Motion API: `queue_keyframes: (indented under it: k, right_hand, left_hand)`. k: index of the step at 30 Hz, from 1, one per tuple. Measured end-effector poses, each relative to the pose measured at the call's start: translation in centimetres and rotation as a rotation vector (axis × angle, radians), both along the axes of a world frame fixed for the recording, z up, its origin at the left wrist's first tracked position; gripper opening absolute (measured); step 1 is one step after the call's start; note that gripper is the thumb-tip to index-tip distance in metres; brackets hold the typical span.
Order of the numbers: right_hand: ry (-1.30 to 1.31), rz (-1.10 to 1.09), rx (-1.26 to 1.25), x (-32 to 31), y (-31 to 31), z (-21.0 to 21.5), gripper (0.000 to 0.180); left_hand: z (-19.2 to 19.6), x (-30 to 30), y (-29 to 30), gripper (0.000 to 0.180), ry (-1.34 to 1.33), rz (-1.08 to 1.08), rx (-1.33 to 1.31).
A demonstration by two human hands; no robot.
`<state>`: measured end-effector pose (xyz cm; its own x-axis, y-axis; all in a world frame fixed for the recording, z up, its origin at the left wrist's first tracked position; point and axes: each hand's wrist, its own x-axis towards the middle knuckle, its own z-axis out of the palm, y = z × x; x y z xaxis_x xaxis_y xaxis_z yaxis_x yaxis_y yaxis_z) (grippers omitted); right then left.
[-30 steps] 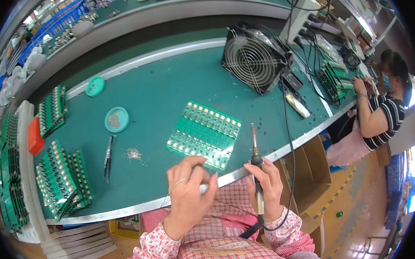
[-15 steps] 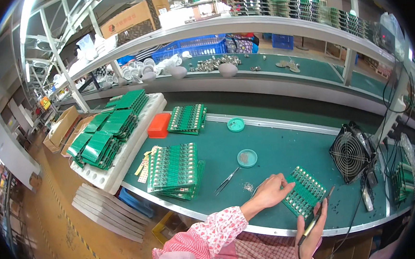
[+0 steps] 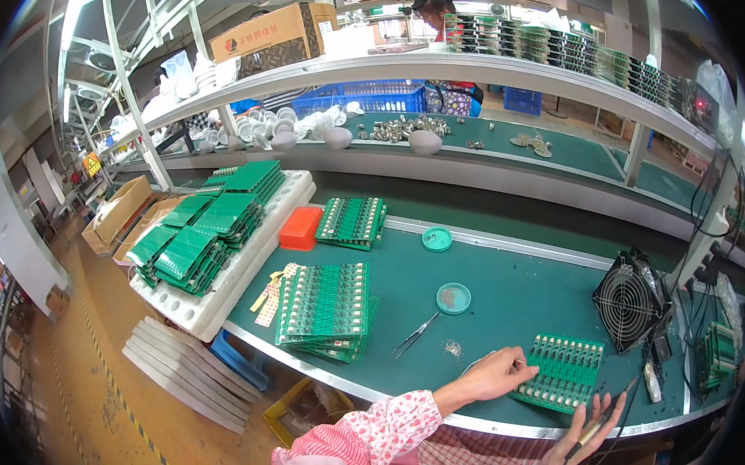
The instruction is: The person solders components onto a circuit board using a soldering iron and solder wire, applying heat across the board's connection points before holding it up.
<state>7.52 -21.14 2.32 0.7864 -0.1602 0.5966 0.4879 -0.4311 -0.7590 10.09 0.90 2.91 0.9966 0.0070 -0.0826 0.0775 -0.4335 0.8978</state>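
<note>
My left hand is closed, its fingertips on the left edge of a green circuit board panel with rows of small white parts. What else its curled fingers may hold is hidden. In my right hand, below the panel's lower right corner, lies a soldering iron with a dark cable, its tip pointing up and right. Left of the panel are metal tweezers, a small heap of tiny parts and a round teal dish holding more such bits.
Stacked circuit panels stand on the bench's left, near a red box and another panel stack. A second teal dish sits farther back. At the right is a black fan. White foam carries more boards.
The panel has turned so its rows lie more level. My right hand with the soldering iron has moved away from it, down and right. The whole view has shifted slightly.
</note>
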Motion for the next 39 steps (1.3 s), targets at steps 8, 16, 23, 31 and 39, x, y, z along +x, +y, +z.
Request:
queue_keyframes:
  k: [8,16,23,31,39]
  right_hand:
    - [-0.215,0.199,-0.104,0.5,-6.2,-0.7,0.035]
    - [0.545,0.398,0.496,1.3,-3.4,1.3,0.074]
    - [0.374,0.629,-0.016,6.0,3.4,1.1,0.061]
    - [0.260,0.376,-0.433,1.0,0.1,0.5,0.058]
    - [0.117,0.334,-0.614,1.9,-1.2,0.2,0.053]
  left_hand:
    - [0.4,-6.4,-0.2,0.025,-0.367,0.086,0.083]
    - [-0.3,-10.7,-0.4,0.039,-0.678,-0.071,0.193]
    - [-2.7,-11.1,-1.5,0.040,-0.666,-0.053,0.541]
    - [-2.1,-9.1,-5.5,0.034,-0.591,0.063,0.444]
    - [-1.8,-10.4,-2.8,0.025,-0.619,0.008,0.366]
